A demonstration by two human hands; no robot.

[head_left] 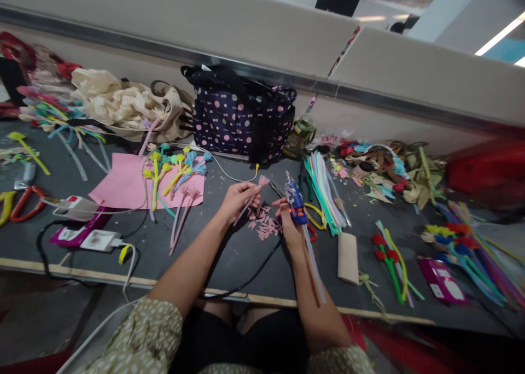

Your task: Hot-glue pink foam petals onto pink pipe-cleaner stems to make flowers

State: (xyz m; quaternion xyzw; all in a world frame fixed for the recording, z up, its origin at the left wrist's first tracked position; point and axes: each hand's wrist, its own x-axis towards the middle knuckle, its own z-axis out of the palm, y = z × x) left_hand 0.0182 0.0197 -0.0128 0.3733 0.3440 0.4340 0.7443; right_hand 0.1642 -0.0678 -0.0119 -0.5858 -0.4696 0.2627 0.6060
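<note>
Between the fingers of my left hand [241,200] is a pink flower stem [246,209], its small pink head [263,181] at the fingertips. My right hand [290,229] is wrapped round a blue hot glue gun [294,199] that points away from me, with a small red light lit. A long clear glue stick [314,264] sticks out of its back end. Below and between my hands lies a loose pile of pink cut pieces [264,223]. Whether my right fingertips also pinch a piece, I cannot make out. Yellow-and-red-handled scissors [318,216] lie partly hidden behind the glue gun.
Pastel strips [324,191] lie right of the glue gun, near a beige block [348,258]. Finished-looking flowers rest on a pink sheet [123,182]. A dotted bag [229,117] stands at the back. A white power adapter [98,240] and cables cross the left side.
</note>
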